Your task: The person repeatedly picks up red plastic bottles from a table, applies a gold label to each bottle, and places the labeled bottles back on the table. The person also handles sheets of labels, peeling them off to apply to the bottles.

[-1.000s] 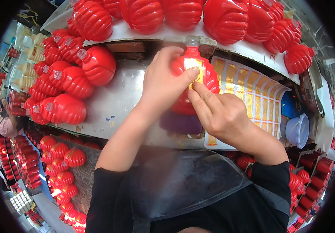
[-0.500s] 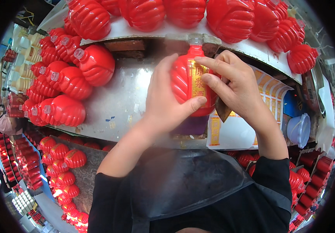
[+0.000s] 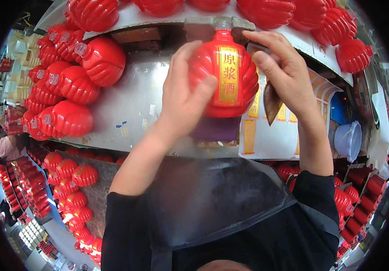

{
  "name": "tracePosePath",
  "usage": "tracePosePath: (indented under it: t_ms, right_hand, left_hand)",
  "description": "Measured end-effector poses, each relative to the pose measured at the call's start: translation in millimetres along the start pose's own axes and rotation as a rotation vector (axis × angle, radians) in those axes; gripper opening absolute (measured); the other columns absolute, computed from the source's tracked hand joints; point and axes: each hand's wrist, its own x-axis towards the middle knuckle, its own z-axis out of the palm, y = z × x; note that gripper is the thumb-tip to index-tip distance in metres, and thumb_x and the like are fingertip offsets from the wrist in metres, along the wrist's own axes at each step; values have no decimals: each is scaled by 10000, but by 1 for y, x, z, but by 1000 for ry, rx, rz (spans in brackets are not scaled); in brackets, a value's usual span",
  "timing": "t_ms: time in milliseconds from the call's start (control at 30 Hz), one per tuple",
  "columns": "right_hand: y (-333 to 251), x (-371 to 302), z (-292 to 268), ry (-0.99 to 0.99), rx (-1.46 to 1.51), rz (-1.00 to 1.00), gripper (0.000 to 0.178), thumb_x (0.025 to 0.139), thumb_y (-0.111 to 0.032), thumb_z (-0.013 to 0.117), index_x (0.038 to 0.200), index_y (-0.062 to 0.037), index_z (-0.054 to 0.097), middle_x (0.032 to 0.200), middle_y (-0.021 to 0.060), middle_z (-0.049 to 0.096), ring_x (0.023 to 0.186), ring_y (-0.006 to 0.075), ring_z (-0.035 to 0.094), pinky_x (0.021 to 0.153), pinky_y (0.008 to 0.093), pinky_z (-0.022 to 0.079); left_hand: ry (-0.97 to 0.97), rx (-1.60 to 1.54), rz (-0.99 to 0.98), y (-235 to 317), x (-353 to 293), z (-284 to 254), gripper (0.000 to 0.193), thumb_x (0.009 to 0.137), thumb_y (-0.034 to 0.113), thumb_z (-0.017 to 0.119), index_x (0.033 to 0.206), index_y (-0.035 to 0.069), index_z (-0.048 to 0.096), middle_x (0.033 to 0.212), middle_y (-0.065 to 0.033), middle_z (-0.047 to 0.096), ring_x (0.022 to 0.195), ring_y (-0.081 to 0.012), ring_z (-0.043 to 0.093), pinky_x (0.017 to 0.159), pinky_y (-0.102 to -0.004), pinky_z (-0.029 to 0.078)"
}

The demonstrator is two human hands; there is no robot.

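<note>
Cups red bottle (image 3: pixel 227 76) from nine o'clock with spread left grip (image 3: pixel 181 92), maybe against wobbles; holds brown tool (image 3: pixel 272 104) in right grip (image 3: pixel 290 74).

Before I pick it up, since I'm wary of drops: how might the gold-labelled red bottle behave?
The red bottle likely feels stiff: its moulded ridges look crisp. Its glossy surface may be slippery. With those bulging sides, it could rock or roll when pushed.
</note>
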Motion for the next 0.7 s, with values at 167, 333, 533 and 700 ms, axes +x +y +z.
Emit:
tracePosePath:
  t_ms: [167,333,533,700]
  right_hand:
    - [-5,-31,11,-123,68,263,700,975,-343,702,1585,-115,448,1198,87,667,735,78,552,676,255,486]
    - [-7,-36,24,-39,-114,183,810,909,-392,780,1582,-93,444,1225,167,687,898,149,641,799,295,528]
    - [-11,-31,28,-40,-147,169,870,882,-393,822,1583,-62,427,1374,220,638,1224,237,630,1012,349,509]
    - [-8,-31,27,-62,-137,170,862,891,-373,818,1588,-60,419,1397,218,622,1208,224,631,1002,345,514]
  left_hand:
    - [-41,-76,-67,1,3,-2,575,987,326,652,1431,-5,495,1435,-198,512,1329,-325,525,1135,-409,405]
    - [7,-105,-153,6,5,6,626,884,274,784,1394,19,528,1406,-172,518,1310,-304,544,1116,-398,439]
    - [-10,-23,-156,9,3,6,687,865,196,835,1430,24,483,1387,-131,538,1259,-221,572,1081,-360,487]
    - [-35,21,-139,9,4,4,713,876,187,845,1453,26,459,1380,-118,549,1239,-187,580,1069,-344,502]
